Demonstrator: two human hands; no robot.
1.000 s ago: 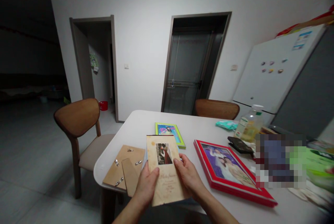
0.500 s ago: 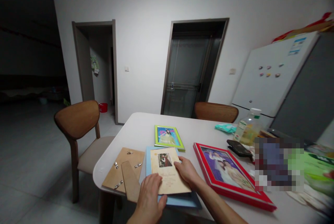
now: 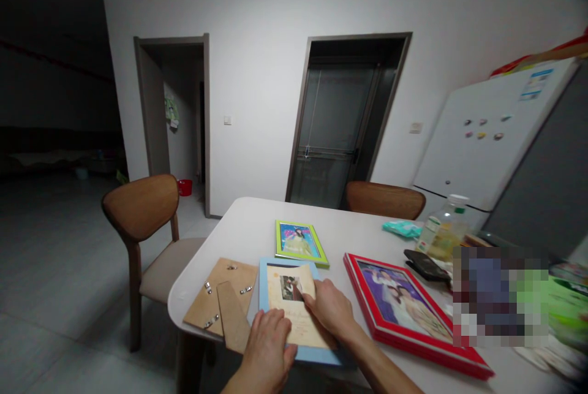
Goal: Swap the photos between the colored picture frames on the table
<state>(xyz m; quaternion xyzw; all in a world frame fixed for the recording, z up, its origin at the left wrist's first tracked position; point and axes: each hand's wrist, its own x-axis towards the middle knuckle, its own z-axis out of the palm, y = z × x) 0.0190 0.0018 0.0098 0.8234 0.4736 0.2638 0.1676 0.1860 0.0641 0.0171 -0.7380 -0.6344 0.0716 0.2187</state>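
Note:
A cream printed sheet (image 3: 298,314) with a small picture on it lies over a light blue frame (image 3: 263,277) at the table's front edge. My right hand (image 3: 331,309) pinches the sheet's right edge, which bends up a little. My left hand (image 3: 269,345) rests on the sheet's lower left side, its fingers close together and the thumb apart. Left of the blue frame is a brown backing board (image 3: 220,296) with metal clips and a stand leg. Behind is a green-framed picture (image 3: 301,243); to the right lies a red-framed picture (image 3: 408,308).
On the right of the white table (image 3: 257,216) are a dark wallet-like item (image 3: 426,265), a bottle (image 3: 443,228), a turquoise packet (image 3: 402,229) and a blurred patch. Wooden chairs stand at the left (image 3: 142,210) and the far side (image 3: 386,199).
The sheet's upper right edge has bent upward under my right hand, and it sits more squarely over the blue frame. The view has shifted slightly.

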